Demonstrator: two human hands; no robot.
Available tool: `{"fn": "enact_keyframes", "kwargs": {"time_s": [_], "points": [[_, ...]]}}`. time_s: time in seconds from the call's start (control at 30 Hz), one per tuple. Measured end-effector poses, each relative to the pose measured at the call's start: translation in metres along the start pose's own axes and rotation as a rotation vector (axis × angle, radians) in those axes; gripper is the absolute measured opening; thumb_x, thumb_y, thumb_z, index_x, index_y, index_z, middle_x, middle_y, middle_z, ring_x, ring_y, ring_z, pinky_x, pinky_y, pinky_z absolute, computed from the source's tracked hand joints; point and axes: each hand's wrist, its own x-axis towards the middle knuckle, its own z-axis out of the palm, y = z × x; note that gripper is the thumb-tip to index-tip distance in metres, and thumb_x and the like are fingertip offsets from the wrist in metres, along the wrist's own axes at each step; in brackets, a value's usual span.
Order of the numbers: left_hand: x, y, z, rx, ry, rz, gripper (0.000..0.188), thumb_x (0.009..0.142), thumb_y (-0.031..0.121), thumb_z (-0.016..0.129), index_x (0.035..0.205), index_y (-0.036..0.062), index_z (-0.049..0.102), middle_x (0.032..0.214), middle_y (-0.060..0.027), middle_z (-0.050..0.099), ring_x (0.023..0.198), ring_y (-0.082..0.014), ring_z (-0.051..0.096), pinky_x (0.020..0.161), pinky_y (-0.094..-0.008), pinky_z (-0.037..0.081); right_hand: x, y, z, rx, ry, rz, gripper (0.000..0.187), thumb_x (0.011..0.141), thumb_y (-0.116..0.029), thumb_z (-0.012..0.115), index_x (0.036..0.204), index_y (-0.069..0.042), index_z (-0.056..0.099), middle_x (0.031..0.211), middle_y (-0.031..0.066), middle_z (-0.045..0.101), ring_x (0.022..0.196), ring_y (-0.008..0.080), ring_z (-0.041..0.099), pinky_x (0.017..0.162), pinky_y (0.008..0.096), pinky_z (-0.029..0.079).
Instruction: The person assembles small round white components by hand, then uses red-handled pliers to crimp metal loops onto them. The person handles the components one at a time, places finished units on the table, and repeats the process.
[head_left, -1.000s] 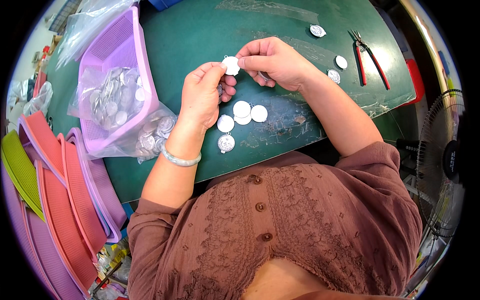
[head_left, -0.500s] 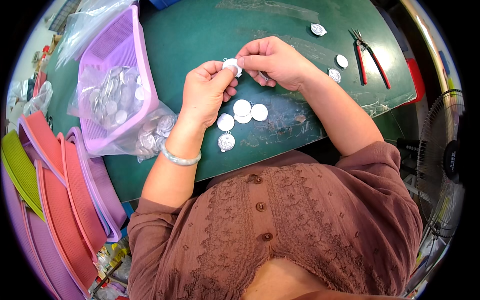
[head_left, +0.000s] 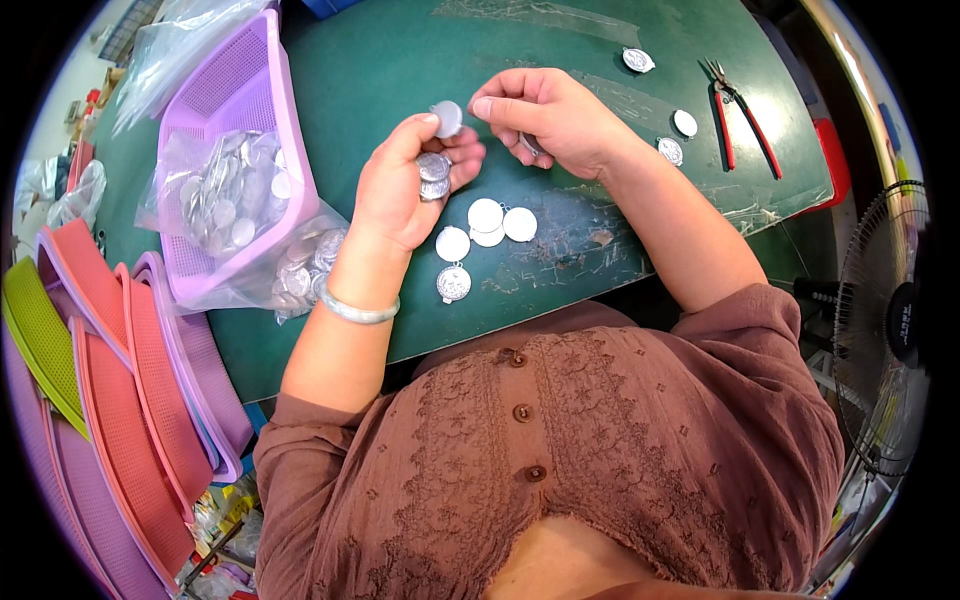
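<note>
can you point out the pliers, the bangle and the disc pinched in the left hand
Pliers [head_left: 725, 88]: head view, on the pivot between the red handles and the tips.
Bangle [head_left: 358, 314]: head view, on its band across the wrist.
Disc [head_left: 449, 119]: head view, on its flat face.

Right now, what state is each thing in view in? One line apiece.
Left hand: pinching one disc, palm discs lying in it
Right hand: fingers curled around a partly hidden disc
Loose discs: flat on the table, some overlapping
Pliers: lying down, handles spread
Purple basket: open-topped, holding a clear bag
Clear bag: disc-filled
Baskets at lower left: stacked on edge
Fan: running or stopped, can't tell
</note>
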Motion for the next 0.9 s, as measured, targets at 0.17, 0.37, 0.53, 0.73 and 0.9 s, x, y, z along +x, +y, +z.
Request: {"fn": "enact_keyframes", "kwargs": {"time_s": [0.17, 0.37, 0.53, 0.73, 0.9], "points": [[0.004, 0.0, -0.001, -0.376, -0.115, -0.056, 0.023, 0.09, 0.018, 0.04, 0.096, -0.0017, 0.05, 0.105, -0.0207, 0.053, 0.099, -0.0328, 0.053, 0.086, -0.0423, 0.047, -0.002, 0.003, 0.003, -0.15, -0.089, -0.137, 0.013, 0.082, -0.012, 0.058, 0.091, -0.002, 0.058, 0.07, -0.0012, 0.058, 0.051, 0.0031, 0.047, 0.04, 0.0166, 0.032], [0.008, -0.004, -0.011, -0.434, -0.255, -0.107, 0.024, 0.091, 0.018, 0.038, 0.094, -0.0011, 0.051, 0.111, -0.0213, 0.052, 0.1, -0.0295, 0.054, 0.084, -0.0391, 0.048, -0.002, 0.016, 0.017, -0.541, -0.091, -0.416, 0.025, 0.075, -0.008, 0.065, 0.1, -0.006, 0.062, 0.082, 0.0044, 0.065, 0.068, 0.0102, 0.058, 0.064, 0.0249, 0.046], [0.009, -0.005, -0.013, -0.447, -0.273, -0.13, 0.023, 0.091, 0.018, 0.039, 0.093, -0.0011, 0.052, 0.111, -0.0217, 0.053, 0.1, -0.0289, 0.053, 0.085, -0.0388, 0.047, 0.0, 0.019, 0.014, -0.614, -0.06, -0.478, 0.021, 0.076, -0.009, 0.065, 0.096, -0.005, 0.063, 0.081, 0.0078, 0.065, 0.071, 0.0139, 0.06, 0.067, 0.0257, 0.047], [0.003, -0.001, -0.004, -0.456, -0.16, -0.062, 0.019, 0.088, 0.017, 0.046, 0.089, -0.0015, 0.052, 0.106, -0.0222, 0.053, 0.1, -0.0293, 0.053, 0.086, -0.0395, 0.047, 0.003, 0.021, 0.013, -0.537, 0.004, -0.613, 0.016, 0.079, -0.014, 0.06, 0.091, -0.006, 0.065, 0.07, 0.0083, 0.062, 0.06, 0.0217, 0.059, 0.06, 0.0283, 0.047], [0.005, 0.002, -0.005, -0.336, 0.04, 0.08, 0.016, 0.085, 0.015, 0.05, 0.086, -0.0011, 0.052, 0.094, -0.0178, 0.057, 0.09, -0.0264, 0.056, 0.081, -0.0371, 0.049, -0.001, 0.006, 0.01, -0.121, 0.0, -0.148, 0.016, 0.082, -0.014, 0.058, 0.089, 0.0, 0.064, 0.055, -0.0024, 0.051, 0.042, 0.0043, 0.043, 0.038, 0.0181, 0.03]]}}
